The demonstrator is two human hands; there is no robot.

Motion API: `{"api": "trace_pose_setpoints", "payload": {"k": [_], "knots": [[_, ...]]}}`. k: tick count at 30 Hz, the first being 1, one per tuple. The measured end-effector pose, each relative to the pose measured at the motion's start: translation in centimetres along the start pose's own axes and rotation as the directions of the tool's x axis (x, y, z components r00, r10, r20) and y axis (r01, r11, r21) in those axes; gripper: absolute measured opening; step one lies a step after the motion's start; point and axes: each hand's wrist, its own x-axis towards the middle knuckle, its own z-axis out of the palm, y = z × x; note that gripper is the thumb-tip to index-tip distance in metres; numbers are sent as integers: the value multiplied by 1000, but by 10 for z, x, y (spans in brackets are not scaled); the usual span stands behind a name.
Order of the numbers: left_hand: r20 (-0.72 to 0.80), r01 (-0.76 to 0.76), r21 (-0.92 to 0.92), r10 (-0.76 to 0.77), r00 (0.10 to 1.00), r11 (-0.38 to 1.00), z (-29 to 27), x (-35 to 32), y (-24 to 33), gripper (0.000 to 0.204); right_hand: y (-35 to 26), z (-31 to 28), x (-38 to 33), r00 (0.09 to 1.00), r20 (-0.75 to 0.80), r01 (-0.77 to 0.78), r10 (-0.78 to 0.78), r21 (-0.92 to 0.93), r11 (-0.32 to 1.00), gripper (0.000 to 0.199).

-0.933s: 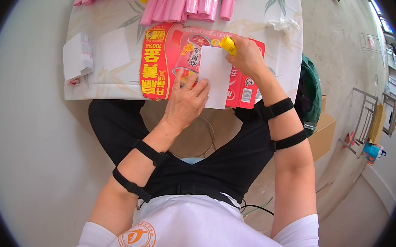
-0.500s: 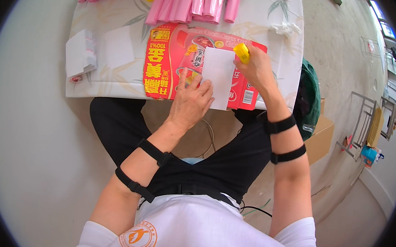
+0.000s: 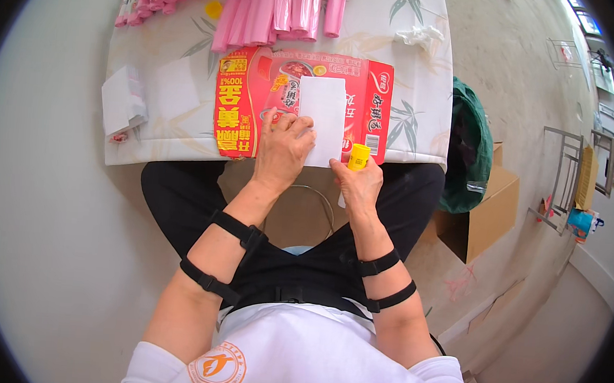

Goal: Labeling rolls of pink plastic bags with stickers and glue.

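A white paper slip (image 3: 324, 118) lies on a flattened red and yellow printed cardboard sheet (image 3: 249, 81) at the table's near edge. My left hand (image 3: 280, 150) rests along the slip's left edge, fingers stretched out and pressing on paper and cardboard. In my right hand (image 3: 359, 186) is a yellow glue stick (image 3: 358, 157), its bright yellow end pointing up. The thumb of that hand touches or hovers at the slip's lower right corner; I cannot tell which.
Rolled pink plastic bags (image 3: 255, 20) lie in rows at the table's far side, near a yellow cap (image 3: 213, 8). Stacked white slips (image 3: 125, 97) stand at left. Crumpled white tissue (image 3: 421, 37) lies far right. Beyond the right edge are a green bag (image 3: 468, 153) and cardboard box (image 3: 489, 211).
My right hand has moved with the glue stick from the slip's upper right down to its lower right corner. The left hand keeps its place on the slip.
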Motion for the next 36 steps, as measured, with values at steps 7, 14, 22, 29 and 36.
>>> {"api": "trace_pose_setpoints", "payload": {"k": [7, 14, 22, 29, 36], "knots": [[27, 28, -42, -27, 999, 999, -4, 2, 4, 20, -21, 0, 5, 1000, -31, -9, 6, -116, 993, 30], [52, 62, -42, -60, 997, 997, -4, 2, 3, 23, -30, 2, -1, 985, 70, -160, 156, 62, 985, 33], [29, -1, 33, 0, 1000, 999, -3, -5, -1, 27, -29, -21, 3, 974, -186, 193, -132, 367, 910, 34], [41, -53, 158, 47, 998, 986, 3, -17, 7, 35, -63, -38, 19, 965, 67, 207, -255, 409, 889, 25], [27, -26, 206, 21, 999, 978, 4, -22, 12, 39, -68, -15, 30, 845, 166, 479, -508, 187, 858, 27]]}}
